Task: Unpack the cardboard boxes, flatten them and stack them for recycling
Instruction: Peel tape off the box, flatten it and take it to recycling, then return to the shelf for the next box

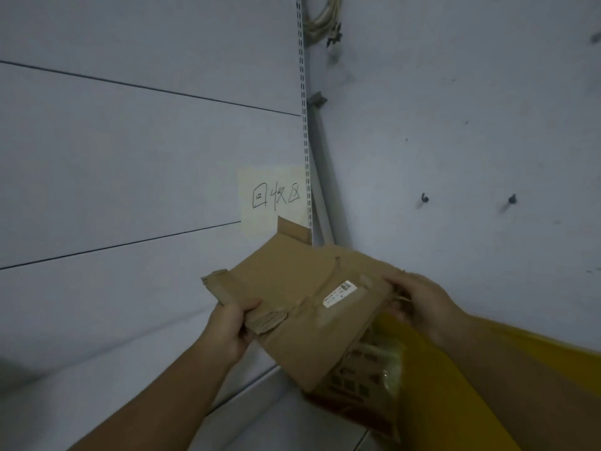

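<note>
A flattened brown cardboard box [302, 288] with a small white label is held in the air in front of a wall corner. My left hand [231, 327] grips its lower left edge, thumb on top. My right hand [419, 301] grips its right edge. Under the box, near the floor, a printed red-and-tan carton [361, 392] leans in the corner, partly hidden by the held cardboard.
A paper sign with handwritten characters [274, 196] is taped to the pale wall panel. A slotted metal shelving rail [304, 125] runs up the corner. A yellow surface [432, 385] lies at the lower right. Screws stick out of the right wall [512, 200].
</note>
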